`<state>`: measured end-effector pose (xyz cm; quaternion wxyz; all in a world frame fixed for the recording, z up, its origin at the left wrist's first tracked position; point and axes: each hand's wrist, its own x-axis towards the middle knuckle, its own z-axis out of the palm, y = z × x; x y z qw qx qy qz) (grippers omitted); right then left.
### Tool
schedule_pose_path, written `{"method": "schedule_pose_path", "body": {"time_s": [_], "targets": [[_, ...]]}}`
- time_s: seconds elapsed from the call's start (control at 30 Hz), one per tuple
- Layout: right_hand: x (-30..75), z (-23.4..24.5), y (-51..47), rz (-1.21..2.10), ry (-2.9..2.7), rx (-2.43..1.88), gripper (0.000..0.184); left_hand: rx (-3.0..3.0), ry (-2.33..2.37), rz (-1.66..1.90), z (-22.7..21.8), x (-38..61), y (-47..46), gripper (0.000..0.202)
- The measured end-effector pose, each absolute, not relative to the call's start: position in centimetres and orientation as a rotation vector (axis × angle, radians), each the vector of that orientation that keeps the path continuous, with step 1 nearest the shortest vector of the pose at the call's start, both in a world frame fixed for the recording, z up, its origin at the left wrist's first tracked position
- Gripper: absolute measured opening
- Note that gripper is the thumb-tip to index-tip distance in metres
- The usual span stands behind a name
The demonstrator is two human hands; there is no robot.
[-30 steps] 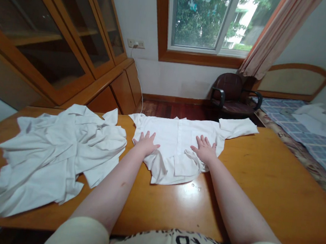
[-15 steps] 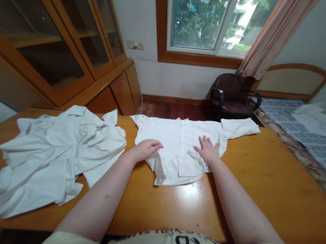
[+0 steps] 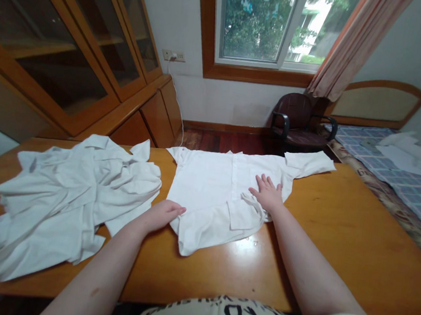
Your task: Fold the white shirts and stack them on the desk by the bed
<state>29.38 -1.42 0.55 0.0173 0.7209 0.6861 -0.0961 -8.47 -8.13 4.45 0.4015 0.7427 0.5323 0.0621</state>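
A white button-up shirt (image 3: 208, 177) lies spread on the wooden table, its collar end hidden over the far edge and one sleeve stretched to the right. My left hand (image 3: 163, 214) pinches the shirt's left side edge near the hem, thumb on top and the other fingers mostly hidden. Flat on the shirt's right front, my right hand (image 3: 269, 192) rests with fingers spread, holding nothing. Below it the hem is bunched and folded over on itself. The near left part of the hem lies fairly flat.
A crumpled heap of white clothes (image 3: 70, 203) covers the left of the wooden table (image 3: 337, 241). Behind stand a glass-door cabinet (image 3: 66, 57) and a dark red armchair (image 3: 299, 119). A bed (image 3: 390, 166) with white cloth on it is at the right.
My left hand has moved left and toward me, drawing the shirt's left side outward and flattening its folded lower edge. My right hand has stayed in place.
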Motion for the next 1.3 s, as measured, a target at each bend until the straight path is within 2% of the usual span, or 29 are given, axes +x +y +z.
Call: {"method": "schedule_pose_path", "body": {"time_s": [0.23,0.33,0.5,0.63,0.77,0.93,1.13,1.3], "targets": [[29.4,0.6,-1.5,-0.311,2.136,2.247,0.07,1.869,1.53,-0.306,7.2,-7.1,-8.8,0.038],[29.4,0.6,-1.4,-0.304,2.131,2.236,0.07,2.046,1.637,-0.155,8.3,-5.5,-6.7,0.032],[29.5,0.5,-1.4,-0.301,2.148,2.24,0.07,2.305,1.513,0.217,6.5,-1.7,-1.7,0.046],[29.5,0.4,-1.4,-0.293,2.151,2.246,0.069,2.363,1.79,0.125,2.8,-0.3,0.4,0.056],[29.3,0.5,-1.4,-0.293,2.16,2.252,0.068,2.408,1.86,0.006,0.5,-0.8,0.6,0.061],[29.4,0.6,-1.7,-0.306,2.247,2.285,0.063,2.431,1.874,0.003,0.1,-1.4,0.3,0.062],[29.6,1.1,-2.4,-0.308,2.49,2.333,0.04,2.422,1.885,0.028,0.1,-1.3,0.2,0.063],[29.0,2.8,-3.1,-0.402,2.592,2.18,0.041,2.393,1.905,0.026,0.2,-1.1,0.1,0.062]]}}
